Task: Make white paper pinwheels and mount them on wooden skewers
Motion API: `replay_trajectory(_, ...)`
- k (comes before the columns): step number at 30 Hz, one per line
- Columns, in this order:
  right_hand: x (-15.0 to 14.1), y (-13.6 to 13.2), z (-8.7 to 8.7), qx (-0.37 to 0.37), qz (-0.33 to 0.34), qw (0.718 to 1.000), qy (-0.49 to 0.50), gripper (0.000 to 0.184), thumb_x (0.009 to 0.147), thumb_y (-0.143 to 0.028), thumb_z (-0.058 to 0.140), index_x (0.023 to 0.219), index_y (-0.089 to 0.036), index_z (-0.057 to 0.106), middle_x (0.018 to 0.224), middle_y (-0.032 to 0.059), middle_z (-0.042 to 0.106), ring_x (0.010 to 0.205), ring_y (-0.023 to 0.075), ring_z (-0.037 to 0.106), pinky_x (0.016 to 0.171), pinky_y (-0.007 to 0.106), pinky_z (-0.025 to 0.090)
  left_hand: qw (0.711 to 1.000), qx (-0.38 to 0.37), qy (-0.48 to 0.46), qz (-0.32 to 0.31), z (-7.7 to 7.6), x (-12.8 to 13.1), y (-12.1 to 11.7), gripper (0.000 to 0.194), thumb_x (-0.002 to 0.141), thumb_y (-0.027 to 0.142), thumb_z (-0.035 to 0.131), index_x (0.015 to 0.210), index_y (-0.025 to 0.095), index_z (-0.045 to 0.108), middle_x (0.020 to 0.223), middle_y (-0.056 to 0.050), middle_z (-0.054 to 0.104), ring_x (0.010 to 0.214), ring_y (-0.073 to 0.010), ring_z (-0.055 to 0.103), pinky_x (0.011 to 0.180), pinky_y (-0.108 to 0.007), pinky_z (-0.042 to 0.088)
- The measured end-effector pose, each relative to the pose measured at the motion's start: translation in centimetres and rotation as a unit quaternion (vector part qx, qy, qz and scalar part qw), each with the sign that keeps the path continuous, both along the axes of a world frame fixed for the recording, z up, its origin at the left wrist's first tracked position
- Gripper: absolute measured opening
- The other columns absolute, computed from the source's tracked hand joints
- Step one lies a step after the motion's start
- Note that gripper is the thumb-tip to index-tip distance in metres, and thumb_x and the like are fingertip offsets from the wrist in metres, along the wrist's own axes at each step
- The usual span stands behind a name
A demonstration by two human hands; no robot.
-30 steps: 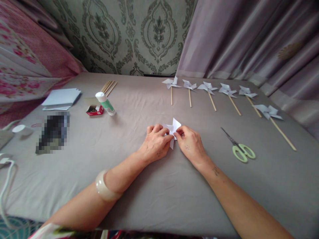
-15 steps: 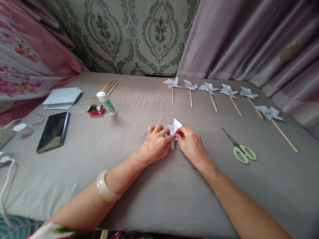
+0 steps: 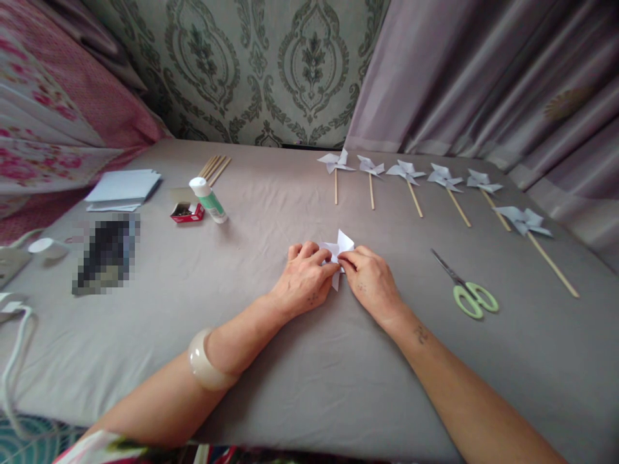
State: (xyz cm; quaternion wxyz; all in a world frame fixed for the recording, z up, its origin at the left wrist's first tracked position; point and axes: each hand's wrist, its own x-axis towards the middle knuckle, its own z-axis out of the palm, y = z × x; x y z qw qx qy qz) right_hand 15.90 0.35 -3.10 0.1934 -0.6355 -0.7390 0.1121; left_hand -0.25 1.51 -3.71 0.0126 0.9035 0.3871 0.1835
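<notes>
A white paper pinwheel point(image 3: 345, 241) without a stick lies at the middle of the cloth-covered table point(image 3: 309, 380), partly covered by my fingers. My left hand point(image 3: 305, 276) is closed on its left side, fingers bent and pressing near the centre. From the right, my right hand point(image 3: 369, 276) pinches at the pinwheel's middle with thumb and forefinger. Whether a small pin is between those fingertips is hidden. Green-handled scissors point(image 3: 467, 289) lie to the right of my right hand.
Several finished pinwheels point(image 3: 405, 171) on sticks lie at the back right. Back left are a glue stick point(image 3: 209, 201), a small red box point(image 3: 187, 213), wooden sticks point(image 3: 216, 169) and stacked paper point(image 3: 123, 188). A blurred dark phone point(image 3: 106, 252), white cap point(image 3: 47, 248) and cable point(image 3: 17, 361) sit farther left.
Both hands stay on the pinwheel in nearly the same pose. The view has shifted very slightly, and the phone is now pixelated.
</notes>
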Motion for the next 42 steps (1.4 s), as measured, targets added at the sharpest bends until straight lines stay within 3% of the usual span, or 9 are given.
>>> replay_trajectory(6, 0.0, -0.3, 0.6, -0.019, 0.026, 0.998, -0.058, 0.03, 0.094, -0.019, 0.042, 0.101, -0.018, 0.071, 0.1, 0.0085, 0.065, 0.09, 0.0189, 0.062, 0.074, 0.027, 0.043, 1.0, 0.001, 0.0, -0.001, 0.1, 0.0, 0.0, 0.025, 0.09, 0.025, 0.048, 0.103, 0.027, 0.069, 0.107, -0.003, 0.067, 0.102, -0.0252, 0.048, 0.085, -0.042, 0.031)
replay_trajectory(15, 0.3, -0.1, 2.4, -0.043, 0.071, 0.987, -0.137, 0.029, 0.086, -0.015, 0.045, 0.097, -0.02, 0.071, 0.105, 0.0079, 0.063, 0.103, 0.0202, 0.057, 0.074, 0.027, 0.041, 0.999, -0.013, -0.041, 0.005, 0.0, -0.1, 0.2, 0.024, 0.087, 0.022, 0.05, 0.094, 0.026, 0.072, 0.103, -0.004, 0.069, 0.101, -0.0241, 0.05, 0.086, -0.042, 0.03)
replay_trajectory(18, 0.1, 0.4, 3.2, -0.065, 0.101, 0.977, -0.176, 0.028, 0.085, -0.014, 0.044, 0.09, -0.018, 0.071, 0.103, 0.0099, 0.064, 0.103, 0.0216, 0.058, 0.073, 0.027, 0.04, 0.995, -0.004, -0.096, 0.038, 0.0, -0.2, 0.3, 0.023, 0.086, 0.022, 0.051, 0.094, 0.026, 0.072, 0.104, -0.004, 0.069, 0.101, -0.023, 0.05, 0.085, -0.041, 0.031)
replay_trajectory(27, -0.4, 2.7, 4.6, -0.148, 0.123, 0.955, -0.225, 0.026, 0.081, -0.021, 0.046, 0.087, -0.019, 0.07, 0.099, 0.0106, 0.071, 0.092, 0.0232, 0.064, 0.067, 0.028, 0.039, 0.952, -0.026, -0.218, 0.213, 0.4, -0.7, 0.9, 0.019, 0.085, 0.024, 0.053, 0.09, 0.025, 0.072, 0.097, -0.004, 0.071, 0.1, -0.0232, 0.051, 0.085, -0.04, 0.031)
replay_trajectory(42, -1.1, 2.8, 5.0, -0.162, 0.117, 0.95, -0.239, 0.026, 0.081, -0.021, 0.044, 0.084, -0.018, 0.07, 0.097, 0.0109, 0.072, 0.089, 0.0232, 0.066, 0.065, 0.027, 0.04, 0.93, -0.065, -0.256, 0.255, 0.3, -0.8, 1.7, 0.021, 0.082, 0.022, 0.052, 0.085, 0.025, 0.073, 0.096, -0.003, 0.072, 0.101, -0.0239, 0.053, 0.086, -0.04, 0.033)
